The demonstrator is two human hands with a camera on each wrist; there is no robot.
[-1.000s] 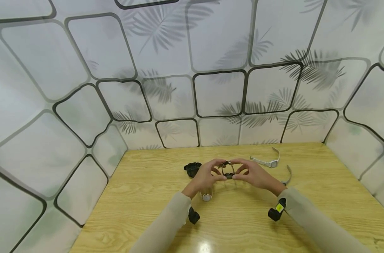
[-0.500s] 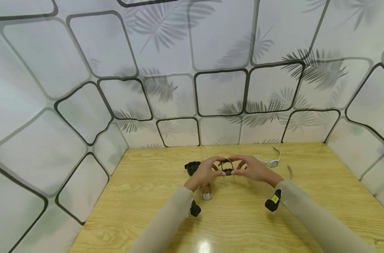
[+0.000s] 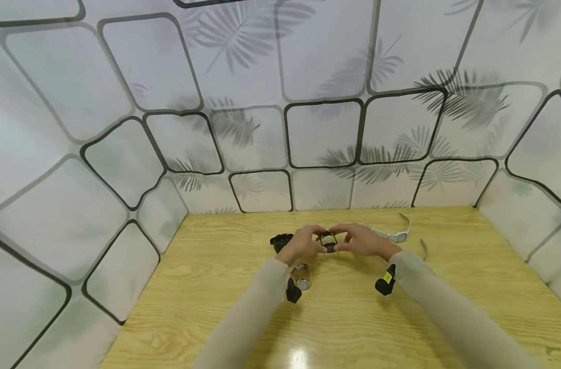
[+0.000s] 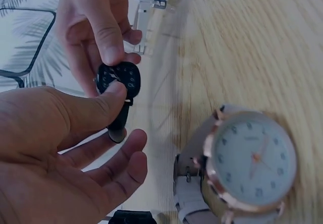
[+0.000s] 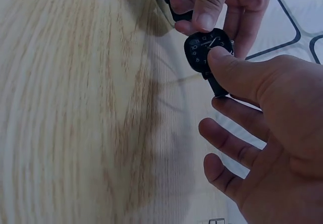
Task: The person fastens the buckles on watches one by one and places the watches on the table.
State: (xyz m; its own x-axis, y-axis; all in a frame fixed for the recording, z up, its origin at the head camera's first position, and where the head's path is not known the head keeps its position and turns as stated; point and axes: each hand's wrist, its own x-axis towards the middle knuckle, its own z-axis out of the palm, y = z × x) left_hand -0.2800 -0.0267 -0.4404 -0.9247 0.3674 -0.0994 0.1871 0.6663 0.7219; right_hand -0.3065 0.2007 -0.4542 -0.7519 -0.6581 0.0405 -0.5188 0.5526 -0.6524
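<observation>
Watch [image 5: 198,51], pinched by my part-curled left hand [image 3: 303,242] and right hand [image 3: 362,240], gold watch [image 3: 303,285] at its seven o'clock, white watch [image 3: 401,237] at three.

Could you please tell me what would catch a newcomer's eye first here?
Probably the rounded black watch that the left hand and right hand pinch, below centre in the head view. Next, perhaps, the round, pale-dialled watch with a rose-gold rim, large at lower right in the left wrist view.
</observation>
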